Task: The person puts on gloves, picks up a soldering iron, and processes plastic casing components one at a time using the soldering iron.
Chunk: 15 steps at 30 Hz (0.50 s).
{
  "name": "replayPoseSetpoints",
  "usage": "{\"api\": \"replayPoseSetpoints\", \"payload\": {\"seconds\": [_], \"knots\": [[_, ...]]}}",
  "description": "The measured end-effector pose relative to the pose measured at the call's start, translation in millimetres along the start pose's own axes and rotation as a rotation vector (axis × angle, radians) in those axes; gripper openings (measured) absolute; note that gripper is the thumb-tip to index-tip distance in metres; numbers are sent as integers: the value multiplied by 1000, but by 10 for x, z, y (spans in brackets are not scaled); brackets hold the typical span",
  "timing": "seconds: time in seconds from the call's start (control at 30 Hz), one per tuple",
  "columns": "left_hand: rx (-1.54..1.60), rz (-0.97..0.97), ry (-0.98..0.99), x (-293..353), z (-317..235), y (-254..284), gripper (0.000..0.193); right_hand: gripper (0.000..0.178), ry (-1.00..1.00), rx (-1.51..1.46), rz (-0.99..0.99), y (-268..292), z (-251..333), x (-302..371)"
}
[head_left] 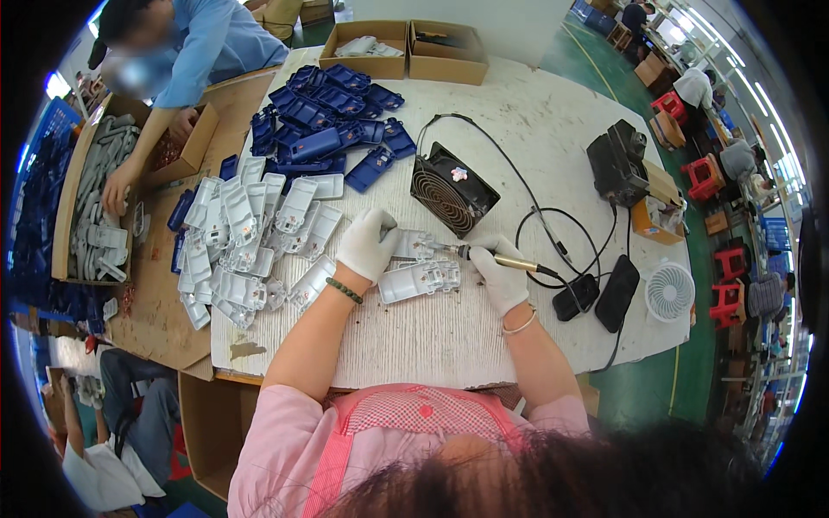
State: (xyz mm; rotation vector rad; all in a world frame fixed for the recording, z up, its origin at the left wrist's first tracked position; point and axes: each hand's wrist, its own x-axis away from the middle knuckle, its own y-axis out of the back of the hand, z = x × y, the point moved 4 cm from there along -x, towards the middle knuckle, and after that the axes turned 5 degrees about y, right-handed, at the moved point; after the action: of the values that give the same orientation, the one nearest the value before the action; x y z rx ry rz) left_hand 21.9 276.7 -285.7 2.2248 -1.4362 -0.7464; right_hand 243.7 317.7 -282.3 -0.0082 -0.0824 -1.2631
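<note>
At the front centre of the white, grain-streaked tabletop (414, 345), a light-grey moulded housing (413, 244) is steadied by the left gloved hand (367, 246); whether it is pinched or merely pressed cannot be told. A brass-coloured soldering iron (511, 261) is pinched in the right gloved hand (499, 281), its tip directed at the housing. Plastic walls could be scorched should the tip stray; a joint could be spoiled should the housing slip under fabric fingers. The iron could be tugged by its looped black cord (547, 272). Shallow, smooth grey shells (237, 207) are heaped leftward; a square fan (453, 186) with ringed wire grille is placed beyond.
</note>
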Motion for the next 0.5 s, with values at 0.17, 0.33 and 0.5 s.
{"api": "replayPoseSetpoints", "payload": {"seconds": [0.17, 0.33, 0.5], "knots": [[16, 0, -33, 1, -25, 13, 10, 11, -7, -92, 13, -4, 15, 7], [43, 17, -6, 4, -34, 6, 10, 10, 2, -74, 58, -26, 43, 12], [38, 29, 0, -7, -48, 5, 10, 9, 3, -97, 62, -45, 77, 15]]}}
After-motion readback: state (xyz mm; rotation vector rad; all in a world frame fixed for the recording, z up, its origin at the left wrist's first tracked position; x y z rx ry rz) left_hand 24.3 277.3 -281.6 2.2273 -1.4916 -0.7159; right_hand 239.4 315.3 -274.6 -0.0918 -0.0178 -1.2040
